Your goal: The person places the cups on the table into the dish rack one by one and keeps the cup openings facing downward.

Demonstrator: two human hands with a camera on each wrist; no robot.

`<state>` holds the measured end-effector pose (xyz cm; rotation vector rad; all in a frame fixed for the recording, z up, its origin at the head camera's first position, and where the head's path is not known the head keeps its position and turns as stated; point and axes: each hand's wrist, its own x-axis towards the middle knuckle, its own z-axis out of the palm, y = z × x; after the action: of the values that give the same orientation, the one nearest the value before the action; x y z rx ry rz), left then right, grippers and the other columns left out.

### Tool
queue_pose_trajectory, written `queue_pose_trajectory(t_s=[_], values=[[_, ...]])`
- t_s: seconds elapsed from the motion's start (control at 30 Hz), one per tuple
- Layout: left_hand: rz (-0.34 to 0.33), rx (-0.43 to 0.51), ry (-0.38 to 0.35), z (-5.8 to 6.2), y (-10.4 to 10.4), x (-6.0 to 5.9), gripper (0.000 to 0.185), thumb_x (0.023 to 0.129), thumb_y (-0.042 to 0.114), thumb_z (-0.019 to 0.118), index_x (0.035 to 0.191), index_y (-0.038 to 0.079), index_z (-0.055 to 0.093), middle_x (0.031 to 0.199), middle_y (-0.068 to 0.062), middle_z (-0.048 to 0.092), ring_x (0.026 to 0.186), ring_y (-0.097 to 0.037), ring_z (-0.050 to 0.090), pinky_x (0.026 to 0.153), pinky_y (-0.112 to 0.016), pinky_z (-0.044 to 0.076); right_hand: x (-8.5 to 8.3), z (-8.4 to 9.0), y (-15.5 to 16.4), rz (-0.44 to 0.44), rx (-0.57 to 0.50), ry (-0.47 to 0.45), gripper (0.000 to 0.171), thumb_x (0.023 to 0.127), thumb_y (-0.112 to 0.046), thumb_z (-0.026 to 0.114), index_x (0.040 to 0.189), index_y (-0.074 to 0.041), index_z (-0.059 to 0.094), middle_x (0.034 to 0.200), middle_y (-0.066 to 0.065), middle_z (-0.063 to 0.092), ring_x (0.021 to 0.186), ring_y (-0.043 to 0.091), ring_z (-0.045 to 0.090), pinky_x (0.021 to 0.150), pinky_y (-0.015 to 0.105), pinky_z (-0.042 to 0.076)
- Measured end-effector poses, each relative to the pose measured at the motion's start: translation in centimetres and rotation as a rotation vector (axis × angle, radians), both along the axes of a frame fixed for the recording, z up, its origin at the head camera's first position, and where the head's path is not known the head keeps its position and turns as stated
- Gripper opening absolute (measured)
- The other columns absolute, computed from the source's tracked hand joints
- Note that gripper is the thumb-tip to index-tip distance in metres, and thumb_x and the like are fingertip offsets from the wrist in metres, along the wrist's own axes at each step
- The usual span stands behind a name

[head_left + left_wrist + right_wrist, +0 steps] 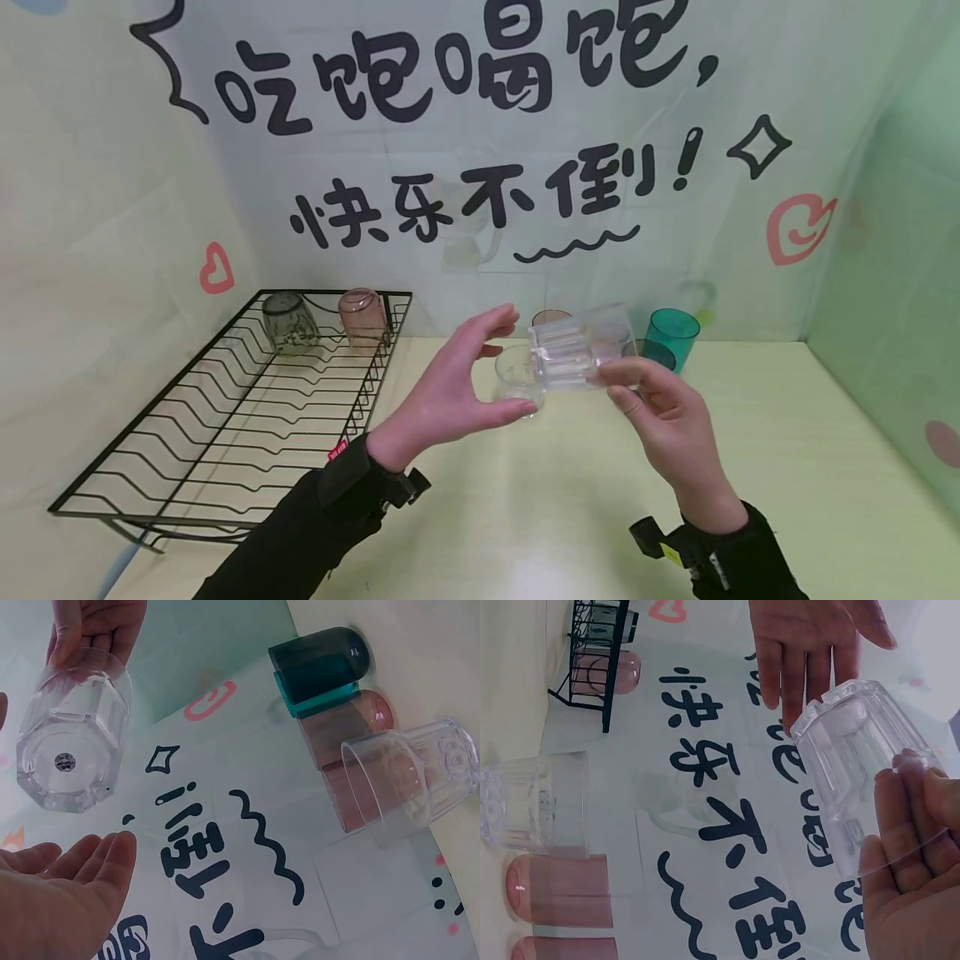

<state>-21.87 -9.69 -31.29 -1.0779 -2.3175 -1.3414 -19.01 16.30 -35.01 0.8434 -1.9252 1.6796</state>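
- Head view: fingers of the right hand curled round a clear faceted glass, which lay on its side in the air above the pale table, its base turned toward the left hand.
- The left hand was raised just beside that base, palm facing it, thumb below and fingers above in a wide, loose C; it gripped nothing and a small gap showed between its fingertips and the glass.
- Both forearms, in black sleeves, rose from the bottom edge and angled toward each other.
- A second clear glass stood on the table behind the left thumb, with a pink cup and a teal cup farther back by the wall.
- A black wire rack sat at the left, carrying a grey glass and a pink glass upside down at its far end.
- Left wrist view: the left hand lay open with straight fingers, apart from the clear faceted glass, whose thick base faced the camera while the right hand held its far end.
- The second clear glass, pink cup and teal cup were clustered together.
- Right wrist view: the right hand wrapped the rim end of the clear faceted glass, and the left hand spread open just beyond its base.
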Motion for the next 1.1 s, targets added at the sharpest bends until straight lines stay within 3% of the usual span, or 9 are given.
queue_pose_trajectory(t_s=[0.5, 0.8, 1.1], values=[[-0.044, 0.058, 0.013, 0.0, 0.9, 0.4, 0.092, 0.073, 0.008, 0.088, 0.149, 0.004, 0.036, 0.142, -0.011, 0.049, 0.125, -0.022, 0.049, 0.100, -0.034, 0.048, 0.5, -0.5, -1.8, 0.045, -0.036, -0.042, 0.022, 0.094, 0.010, 0.057, 0.112, 0.003, 0.067, 0.110, 0.005, 0.067, 0.103, 0.018, 0.059, 0.089, 0.024, 0.053], [-0.043, 0.091, -0.042, -0.2, 1.3, 0.6, 0.081, 0.075, 0.005, 0.085, 0.144, 0.003, 0.042, 0.138, -0.011, 0.051, 0.113, -0.022, 0.055, 0.095, -0.034, 0.052, 0.8, -0.7, -2.5, 0.064, -0.083, -0.018, 0.026, 0.092, 0.014, 0.057, 0.111, 0.000, 0.068, 0.108, 0.005, 0.068, 0.098, 0.017, 0.062, 0.085, 0.024, 0.054], [-0.045, 0.137, -0.106, -0.4, 1.6, 0.6, 0.072, 0.079, 0.004, 0.082, 0.141, 0.003, 0.044, 0.128, -0.011, 0.053, 0.103, -0.021, 0.059, 0.087, -0.030, 0.055, 1.2, -0.9, -2.8, 0.014, -0.090, -0.041, 0.017, 0.096, 0.002, 0.060, 0.110, 0.000, 0.068, 0.107, 0.004, 0.068, 0.094, 0.019, 0.061, 0.081, 0.022, 0.054]])
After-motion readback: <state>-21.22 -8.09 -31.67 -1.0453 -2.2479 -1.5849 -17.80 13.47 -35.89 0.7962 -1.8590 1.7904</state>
